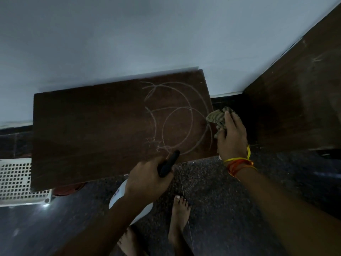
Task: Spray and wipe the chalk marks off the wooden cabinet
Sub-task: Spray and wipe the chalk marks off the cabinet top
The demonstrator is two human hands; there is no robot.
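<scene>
Left grip [147,179] clasps spray bottle [167,164]; right grip [231,134] bunches cloth [219,117] beside chalk marks [175,115].

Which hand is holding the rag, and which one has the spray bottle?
The right hand, the one with bright threads round its wrist, holds the crumpled rag. The left hand grips the white spray bottle by its black top.

Cabinet [92,130] dark matt wood; cloth [218,117] crumpled fabric; floor [230,191] speckled polished stone.
</scene>
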